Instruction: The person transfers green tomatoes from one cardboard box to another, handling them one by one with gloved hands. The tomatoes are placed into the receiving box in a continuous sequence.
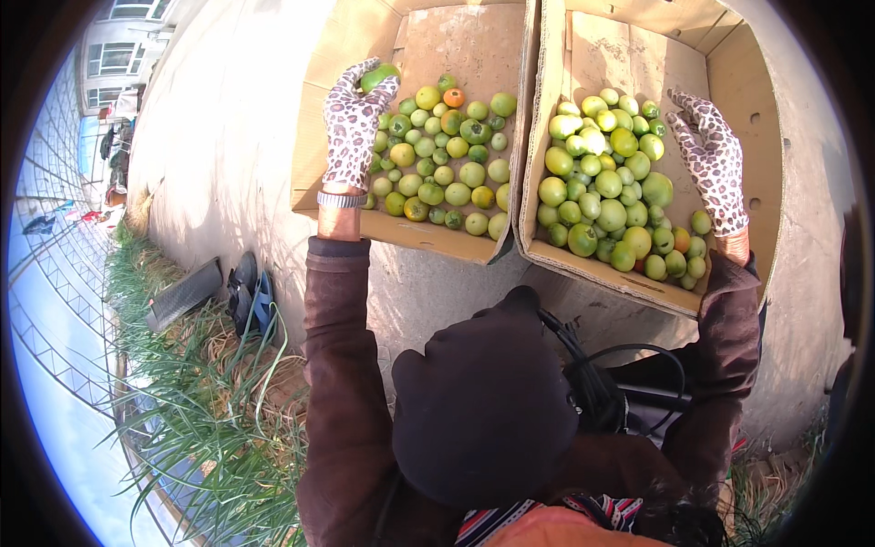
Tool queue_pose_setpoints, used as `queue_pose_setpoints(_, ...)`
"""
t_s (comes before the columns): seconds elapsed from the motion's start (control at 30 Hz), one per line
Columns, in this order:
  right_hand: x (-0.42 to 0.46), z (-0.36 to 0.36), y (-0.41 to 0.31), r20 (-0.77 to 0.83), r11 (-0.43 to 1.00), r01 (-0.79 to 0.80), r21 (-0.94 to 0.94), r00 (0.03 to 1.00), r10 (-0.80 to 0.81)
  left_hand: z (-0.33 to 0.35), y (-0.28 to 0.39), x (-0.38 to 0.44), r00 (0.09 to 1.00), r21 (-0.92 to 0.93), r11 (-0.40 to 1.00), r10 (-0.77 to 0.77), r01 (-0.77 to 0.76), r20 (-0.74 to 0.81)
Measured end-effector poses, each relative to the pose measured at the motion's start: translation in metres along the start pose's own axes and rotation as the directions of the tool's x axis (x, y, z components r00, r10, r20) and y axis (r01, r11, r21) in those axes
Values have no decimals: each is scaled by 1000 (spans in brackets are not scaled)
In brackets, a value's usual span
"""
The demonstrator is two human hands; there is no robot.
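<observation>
My left hand (357,113), in a leopard-print glove, grips a green tomato (380,78) over the left cardboard box (465,34). Below and beside it, many green tomatoes (472,175) lie spread on that box's floor, with a few turning yellow and an orange one (454,97) near the top. My right hand (708,147), gloved alike, is over the right cardboard box (636,51). Its thumb and fingers are apart with nothing visible between them. Just left of it, a heap of green and yellowish tomatoes (611,183) fills the front part of the box.
The two boxes stand side by side on concrete ground (205,137). Dark shoes (243,290), a blue slipper (262,304) and a dark flat slab (184,294) lie by green leafy plants (219,403) on the left. A black cable (642,350) loops near my right arm.
</observation>
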State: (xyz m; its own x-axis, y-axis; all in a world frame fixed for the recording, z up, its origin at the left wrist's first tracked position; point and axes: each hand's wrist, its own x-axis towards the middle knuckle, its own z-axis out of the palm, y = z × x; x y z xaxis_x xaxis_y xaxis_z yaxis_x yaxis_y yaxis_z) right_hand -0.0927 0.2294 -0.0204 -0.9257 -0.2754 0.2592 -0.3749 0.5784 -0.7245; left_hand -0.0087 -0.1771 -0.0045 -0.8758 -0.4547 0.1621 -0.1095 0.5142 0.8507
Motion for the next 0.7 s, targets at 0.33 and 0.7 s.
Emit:
queue_pose_setpoints(0.33, 0, 2, 6, 187, 987, -4, -158, 982, 34, -61, -142, -8, 830, 870, 461, -408, -173, 381)
queue_pose_setpoints(0.7, -1, 6, 18, 246, 981, 17, -192, 969, 31, -58, -157, -16, 811, 916, 249, -431, -315, 396)
